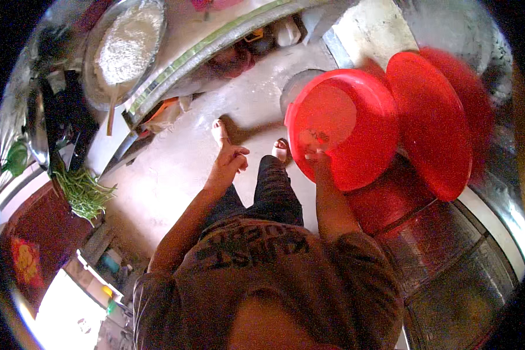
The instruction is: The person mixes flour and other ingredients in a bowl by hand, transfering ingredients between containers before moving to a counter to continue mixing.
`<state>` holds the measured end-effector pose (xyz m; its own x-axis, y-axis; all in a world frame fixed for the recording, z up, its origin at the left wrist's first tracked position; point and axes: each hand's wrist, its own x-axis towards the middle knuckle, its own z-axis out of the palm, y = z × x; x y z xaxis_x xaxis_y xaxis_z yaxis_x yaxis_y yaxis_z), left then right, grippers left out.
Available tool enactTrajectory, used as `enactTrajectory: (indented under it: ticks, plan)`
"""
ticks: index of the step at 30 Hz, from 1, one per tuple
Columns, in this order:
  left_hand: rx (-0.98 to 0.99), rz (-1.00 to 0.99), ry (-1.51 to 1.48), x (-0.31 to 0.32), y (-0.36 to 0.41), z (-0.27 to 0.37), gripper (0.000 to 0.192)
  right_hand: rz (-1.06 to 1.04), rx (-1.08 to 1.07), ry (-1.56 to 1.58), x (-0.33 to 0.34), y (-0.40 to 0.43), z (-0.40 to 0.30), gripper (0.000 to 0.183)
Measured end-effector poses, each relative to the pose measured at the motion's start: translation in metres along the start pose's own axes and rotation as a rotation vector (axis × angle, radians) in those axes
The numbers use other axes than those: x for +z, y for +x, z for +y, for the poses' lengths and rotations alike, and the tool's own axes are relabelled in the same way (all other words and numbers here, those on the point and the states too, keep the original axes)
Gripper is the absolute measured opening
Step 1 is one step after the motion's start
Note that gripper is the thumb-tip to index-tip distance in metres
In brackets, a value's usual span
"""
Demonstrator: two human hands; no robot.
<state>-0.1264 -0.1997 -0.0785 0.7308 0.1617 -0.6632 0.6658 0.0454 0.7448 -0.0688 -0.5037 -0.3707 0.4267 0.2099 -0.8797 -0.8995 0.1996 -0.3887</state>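
Observation:
My right hand [317, 155] reaches down into a red plastic bucket [374, 127] on my right. Its fingers are blurred against the red, and I cannot tell if they grip anything. A rounder, duller patch with a small dark spot shows inside the bucket. A large round red lid [428, 127] stands tilted beside the bucket's right side. My left hand [232, 159] hangs over the floor in front of my legs. It holds nothing, with the fingers loosely bent and somewhat apart.
On the counter [192, 57] at upper left is a wide basin [89, 65] of white powder, a wooden handle [112, 109] leaning out of it. Long green beans [83, 192] lie at the left edge. Dark reddish cabinet panels [433, 245] stand at lower right.

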Motion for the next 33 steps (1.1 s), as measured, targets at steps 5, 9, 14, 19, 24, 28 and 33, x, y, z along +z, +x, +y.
enactTrajectory:
  ticks: [5, 9, 14, 19, 24, 28, 33]
  plan:
    - [0.092, -0.011, -0.050, -0.016, -0.009, 0.006, 0.020, -0.821, -0.155, 0.457, -0.034, 0.027, -0.029, 0.011]
    - [0.175, 0.069, -0.064, -0.049, -0.021, 0.001, 0.021, -0.224, -0.366, -0.001, 0.089, -0.071, -0.105, 0.020]
    - [0.124, 0.125, -0.206, -0.115, -0.028, -0.019, 0.020, -0.341, -0.465, 0.053, 0.224, -0.149, -0.166, 0.014]
    - [0.198, 0.301, -0.330, -0.192, -0.047, -0.012, 0.019, -0.584, -0.679, -0.243, 0.398, -0.204, -0.170, 0.010]
    - [0.247, 0.442, -0.432, -0.260, -0.042, 0.008, 0.019, -0.607, -1.470, -1.227, 0.543, -0.214, -0.153, 0.027]
    - [0.362, 0.541, -0.388, -0.305, -0.019, 0.015, 0.018, -0.843, -1.666, -1.748, 0.581, -0.223, -0.122, 0.047]
    - [0.306, 0.594, -0.371, -0.341, 0.018, 0.028, 0.018, -0.872, -1.686, -1.812, 0.597, -0.208, -0.106, 0.025]
